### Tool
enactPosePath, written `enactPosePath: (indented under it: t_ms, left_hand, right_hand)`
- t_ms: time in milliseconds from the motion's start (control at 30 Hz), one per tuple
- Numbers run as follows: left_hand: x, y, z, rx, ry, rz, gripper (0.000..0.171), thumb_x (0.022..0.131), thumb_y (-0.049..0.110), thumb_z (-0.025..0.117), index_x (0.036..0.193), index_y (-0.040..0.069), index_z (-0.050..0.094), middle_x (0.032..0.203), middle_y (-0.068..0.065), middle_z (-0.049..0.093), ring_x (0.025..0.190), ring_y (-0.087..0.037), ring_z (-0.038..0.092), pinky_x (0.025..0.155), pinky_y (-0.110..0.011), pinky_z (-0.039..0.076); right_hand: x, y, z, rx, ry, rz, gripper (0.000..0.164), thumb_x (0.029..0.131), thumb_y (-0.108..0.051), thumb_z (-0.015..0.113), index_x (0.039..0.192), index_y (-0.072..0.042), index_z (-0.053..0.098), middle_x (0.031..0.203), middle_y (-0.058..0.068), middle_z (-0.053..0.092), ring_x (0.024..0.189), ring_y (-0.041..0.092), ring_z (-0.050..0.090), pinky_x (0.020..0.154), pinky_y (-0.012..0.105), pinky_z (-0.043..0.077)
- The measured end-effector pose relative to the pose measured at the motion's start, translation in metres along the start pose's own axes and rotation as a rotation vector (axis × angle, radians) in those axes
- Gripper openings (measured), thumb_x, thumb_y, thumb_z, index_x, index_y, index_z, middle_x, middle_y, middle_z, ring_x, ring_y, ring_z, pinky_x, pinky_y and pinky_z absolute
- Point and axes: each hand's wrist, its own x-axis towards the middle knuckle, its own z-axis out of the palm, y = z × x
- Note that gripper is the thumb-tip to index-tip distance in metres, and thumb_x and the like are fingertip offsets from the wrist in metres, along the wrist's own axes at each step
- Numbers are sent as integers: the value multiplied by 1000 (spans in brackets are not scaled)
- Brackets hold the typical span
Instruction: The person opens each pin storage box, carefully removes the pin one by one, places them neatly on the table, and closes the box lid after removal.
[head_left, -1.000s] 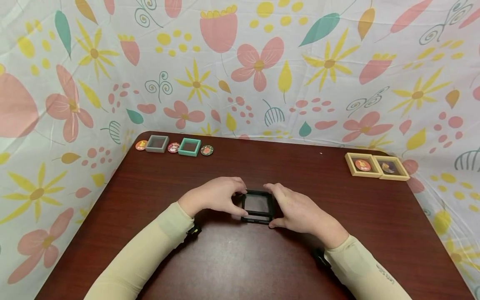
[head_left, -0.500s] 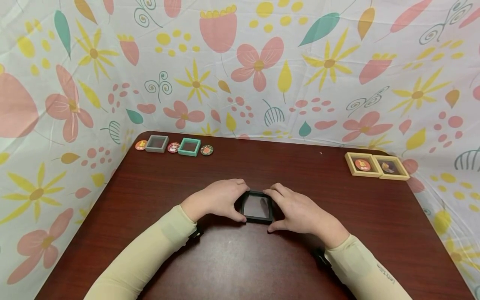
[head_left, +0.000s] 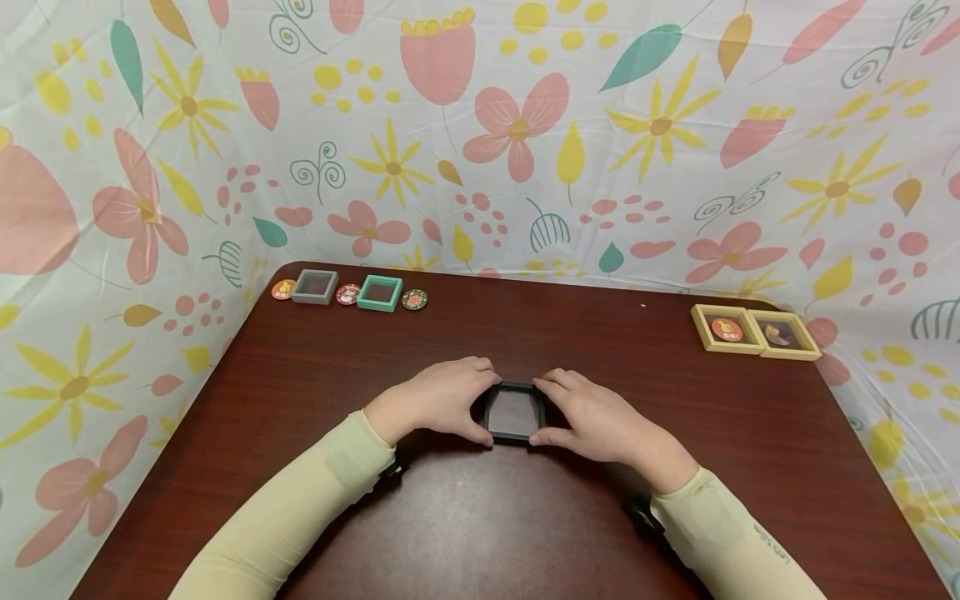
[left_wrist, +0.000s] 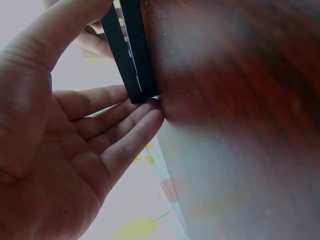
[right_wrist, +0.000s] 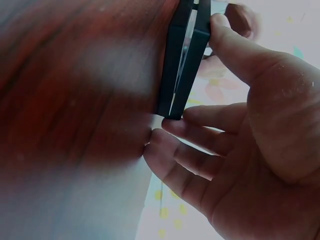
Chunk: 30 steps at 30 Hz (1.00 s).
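Observation:
A black square display frame (head_left: 512, 439) with a clear middle lies on the table between both hands. In the wrist views its two halves stack face to face, and a narrow gap narrows toward the far corner. My left hand (head_left: 446, 402) holds its left side, thumb at the near corner and fingers at the far one. On the opposite side my right hand (head_left: 603, 419) grips in the same way, the thumb pressing the near edge. From the right wrist, the gap in the black frame (right_wrist: 172, 75) shows wider at the thumb end.
On the dark wood table (head_left: 480, 525), a grey frame (head_left: 309, 301) and a teal frame (head_left: 376, 307) stand far left among an orange disc (head_left: 282, 289), a red disc (head_left: 348, 294) and a green disc (head_left: 415, 300). Two yellow frames (head_left: 731, 349) holding discs sit far right.
The frame's upper half, earlier set back and raised from the lower, has come down over it. The left hand has shifted slightly nearer, and the right thumb has moved onto the frame's near edge.

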Motion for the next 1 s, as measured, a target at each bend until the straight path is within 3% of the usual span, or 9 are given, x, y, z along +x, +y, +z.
enactPosePath:
  t_ms: [667,1000]
  left_hand:
    - [1,6,1,10,11,-19,84,77,59,98,137,6,70,129,-4,65,126,-23,62,106,-37,55]
    - [1,9,2,40,18,-28,81,77,56,97,133,6,69,124,-3,64,121,-22,61,99,-36,57]
  right_hand:
    - [1,-2,3,7,11,20,89,93,-56,89,151,6,63,143,14,64,128,31,63,101,49,59]
    - [1,-2,3,2,10,12,89,93,-57,88,151,5,63,143,14,64,130,30,62,102,48,58]
